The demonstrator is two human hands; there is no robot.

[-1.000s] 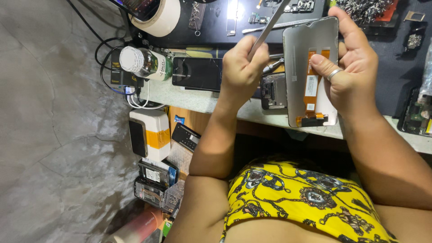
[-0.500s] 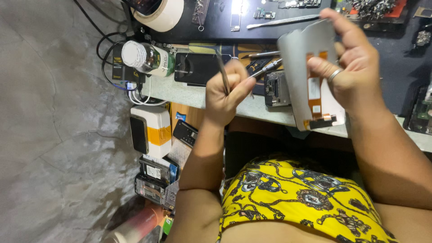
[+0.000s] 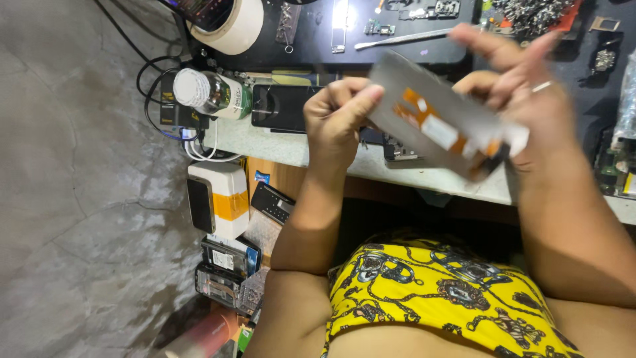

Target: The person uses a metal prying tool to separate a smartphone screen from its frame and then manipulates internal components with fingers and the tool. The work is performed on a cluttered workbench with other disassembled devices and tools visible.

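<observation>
- Looking down through the head camera, I am seeing both hands raised over the edge of the pale workbench (image 3: 298, 149), holding one thing between them: a grey phone display panel (image 3: 440, 126) with an orange flex strip on its back, blurred and tilted so that its right end is dropping lower.
- I am seeing the left hand (image 3: 338, 119) curling closed on the panel's left end, with the thumb pressing against the near corner and the fingers folded under; I cannot tell whether anything else is sitting inside that fist.
- I am seeing the right hand (image 3: 513, 83) gripping the panel's right end, with the fingers stretching over its upper edge, one of them wearing a ring, and the thumb tucking behind.
- The panel is hanging in the air above the bench, touching nothing but the two hands.
- Beneath the left hand, a dark phone (image 3: 281, 107) is lying flat on the bench, just beside a small bottle with a white cap (image 3: 212, 93) lying on its side.
- Farther back, a roll of pale tape (image 3: 235, 26) is resting at the corner of a black work mat (image 3: 318, 46), and metal tweezers (image 3: 404, 38) are lying across that mat, well apart from the hands.
- Under the bench, a white box with an orange band (image 3: 222, 199) is standing near a pile of small dark devices.
- The yellow patterned top (image 3: 437, 298) is filling the lower frame.
</observation>
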